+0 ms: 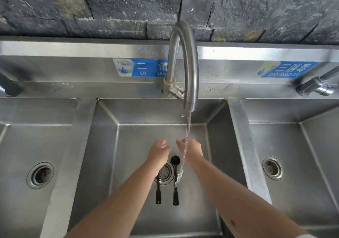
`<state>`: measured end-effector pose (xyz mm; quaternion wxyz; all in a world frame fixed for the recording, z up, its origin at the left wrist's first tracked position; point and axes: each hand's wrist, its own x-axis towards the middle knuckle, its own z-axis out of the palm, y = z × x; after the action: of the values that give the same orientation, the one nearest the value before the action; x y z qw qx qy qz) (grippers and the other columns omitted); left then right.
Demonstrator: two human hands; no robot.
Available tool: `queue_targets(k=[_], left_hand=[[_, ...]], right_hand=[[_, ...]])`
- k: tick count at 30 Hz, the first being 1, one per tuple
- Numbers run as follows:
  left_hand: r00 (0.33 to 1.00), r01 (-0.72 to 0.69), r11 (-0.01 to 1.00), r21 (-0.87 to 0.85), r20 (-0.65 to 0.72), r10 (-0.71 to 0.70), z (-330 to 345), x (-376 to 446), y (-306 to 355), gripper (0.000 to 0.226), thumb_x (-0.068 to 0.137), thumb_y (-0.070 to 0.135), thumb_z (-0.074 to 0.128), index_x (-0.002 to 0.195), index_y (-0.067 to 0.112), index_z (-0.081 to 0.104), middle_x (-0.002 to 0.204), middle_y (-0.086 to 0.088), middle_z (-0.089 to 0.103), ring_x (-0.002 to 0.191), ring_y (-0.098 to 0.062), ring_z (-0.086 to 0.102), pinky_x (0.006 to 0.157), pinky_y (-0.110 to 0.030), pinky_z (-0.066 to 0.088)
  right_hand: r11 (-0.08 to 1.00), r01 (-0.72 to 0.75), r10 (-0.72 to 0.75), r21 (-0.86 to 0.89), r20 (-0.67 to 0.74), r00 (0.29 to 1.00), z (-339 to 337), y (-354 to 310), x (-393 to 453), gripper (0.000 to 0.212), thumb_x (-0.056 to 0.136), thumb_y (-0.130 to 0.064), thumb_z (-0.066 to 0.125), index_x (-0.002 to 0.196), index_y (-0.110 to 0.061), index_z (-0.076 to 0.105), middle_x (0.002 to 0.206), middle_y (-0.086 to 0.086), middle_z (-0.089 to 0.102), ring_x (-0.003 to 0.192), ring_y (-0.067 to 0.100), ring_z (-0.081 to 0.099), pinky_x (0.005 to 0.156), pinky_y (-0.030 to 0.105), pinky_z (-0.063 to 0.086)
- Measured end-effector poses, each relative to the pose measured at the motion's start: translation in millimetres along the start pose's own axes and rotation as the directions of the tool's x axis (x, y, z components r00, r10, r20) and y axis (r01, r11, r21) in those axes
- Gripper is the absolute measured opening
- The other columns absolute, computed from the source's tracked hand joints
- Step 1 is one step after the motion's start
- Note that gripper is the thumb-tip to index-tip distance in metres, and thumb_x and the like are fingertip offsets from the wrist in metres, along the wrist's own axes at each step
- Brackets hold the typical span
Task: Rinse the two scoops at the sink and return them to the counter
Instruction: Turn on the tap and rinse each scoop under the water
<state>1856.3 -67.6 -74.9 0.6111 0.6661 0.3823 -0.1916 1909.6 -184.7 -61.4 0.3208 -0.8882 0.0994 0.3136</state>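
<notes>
Both hands are held over the middle basin of a three-basin steel sink (102, 146), and neither grips anything. The left hand (158, 152) is open with fingers loosely spread and slightly curled. The right hand (190, 150) is also open, fingers relaxed, and the water stream (186, 142) from the curved faucet (190, 67) passes in front of its fingers. Two black scoops lie on the basin floor below and between the hands. The left scoop (158, 194) has its bowl hidden under the left wrist, over the drain strainer (165, 173). The right scoop (175, 182) lies just beside it, roughly parallel, bowl visible between the wrists.
</notes>
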Motion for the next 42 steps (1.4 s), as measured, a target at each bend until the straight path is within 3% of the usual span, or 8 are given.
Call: queue_targets(k=[5, 8, 11, 15, 21, 29, 35, 42], left_hand=[[0.987, 0.137, 0.989, 0.049, 0.084, -0.141, 23, 5, -71, 0.024, 0.087, 0.009, 0.046, 0.104, 0.013, 0.062, 0.097, -0.031, 0.059, 0.080, -0.032, 0.058, 0.067, -0.031, 0.038], [0.983, 0.132, 0.984, 0.116, 0.111, -0.145, 38, 11, -101, 0.005, 0.083, 0.012, 0.053, 0.083, 0.014, 0.058, 0.080, -0.012, 0.056, 0.072, -0.021, 0.051, 0.063, -0.031, 0.035], [0.985, 0.118, 0.980, 0.161, 0.107, -0.136, 51, 18, -123, 0.016, 0.082, 0.024, 0.062, 0.084, 0.009, 0.067, 0.072, -0.003, 0.062, 0.065, -0.019, 0.052, 0.059, -0.030, 0.037], [0.987, 0.110, 0.969, 0.222, 0.090, -0.133, 60, 33, -142, 0.016, 0.083, 0.019, 0.054, 0.088, 0.016, 0.069, 0.089, -0.002, 0.072, 0.084, -0.020, 0.064, 0.074, -0.032, 0.047], [0.988, 0.092, 0.966, 0.240, 0.097, -0.119, 66, 52, -155, 0.025, 0.083, 0.021, 0.054, 0.106, 0.021, 0.066, 0.099, 0.003, 0.067, 0.092, -0.015, 0.060, 0.071, -0.024, 0.043], [0.989, 0.099, 0.963, 0.252, 0.079, -0.122, 64, 39, -166, 0.024, 0.085, 0.022, 0.057, 0.106, 0.019, 0.066, 0.103, -0.001, 0.068, 0.099, -0.019, 0.062, 0.083, -0.028, 0.045], [0.993, 0.079, 0.997, 0.017, 0.089, -0.080, 57, -3, -137, 0.009, 0.084, 0.012, 0.056, 0.076, 0.013, 0.061, 0.067, -0.007, 0.063, 0.051, -0.018, 0.056, 0.047, -0.027, 0.045], [0.992, -0.006, 0.928, -0.373, 0.118, 0.053, 49, -41, -88, 0.029, 0.083, -0.005, 0.056, 0.103, 0.016, 0.060, 0.067, -0.011, 0.064, 0.062, -0.023, 0.058, 0.062, -0.035, 0.046]], right_hand=[[0.976, -0.056, 0.090, -0.211, 0.156, 0.984, 59, 71, -3, 0.030, 0.095, -0.030, 0.043, 0.082, -0.012, 0.063, 0.080, 0.009, 0.062, 0.092, 0.033, 0.066, 0.069, 0.031, 0.047], [0.965, -0.070, 0.119, -0.252, 0.184, 0.976, 85, 99, -4, 0.021, 0.094, -0.023, 0.047, 0.102, -0.013, 0.064, 0.087, 0.003, 0.062, 0.101, 0.029, 0.065, 0.071, 0.028, 0.043], [0.975, -0.155, 0.181, -0.162, 0.163, 0.970, 101, 117, -1, 0.026, 0.092, -0.020, 0.050, 0.110, -0.010, 0.065, 0.107, 0.010, 0.068, 0.098, 0.027, 0.064, 0.069, 0.025, 0.039], [0.963, -0.176, 0.208, -0.205, 0.148, 0.967, 114, 127, 9, 0.022, 0.085, -0.014, 0.046, 0.098, -0.017, 0.064, 0.098, 0.009, 0.067, 0.070, 0.020, 0.054, 0.055, 0.024, 0.039], [0.981, -0.189, 0.195, -0.052, 0.143, 0.970, 137, 138, 18, 0.026, 0.083, -0.013, 0.043, 0.099, -0.019, 0.064, 0.096, 0.008, 0.068, 0.084, 0.025, 0.065, 0.071, 0.035, 0.054], [0.989, -0.145, 0.143, -0.008, 0.229, 0.963, 120, 141, -5, 0.022, 0.085, -0.011, 0.044, 0.078, -0.024, 0.060, 0.068, -0.007, 0.055, 0.061, 0.010, 0.050, 0.047, 0.020, 0.034], [0.872, -0.317, 0.178, 0.374, 0.362, 0.915, 83, 126, -60, 0.018, 0.091, 0.000, 0.049, 0.089, 0.003, 0.067, 0.067, 0.009, 0.059, 0.059, 0.018, 0.051, 0.058, 0.029, 0.039], [0.748, -0.360, 0.176, 0.557, 0.357, 0.917, 47, 112, -111, 0.021, 0.092, -0.003, 0.051, 0.079, -0.007, 0.066, 0.055, 0.002, 0.055, 0.047, 0.012, 0.046, 0.050, 0.024, 0.037]])
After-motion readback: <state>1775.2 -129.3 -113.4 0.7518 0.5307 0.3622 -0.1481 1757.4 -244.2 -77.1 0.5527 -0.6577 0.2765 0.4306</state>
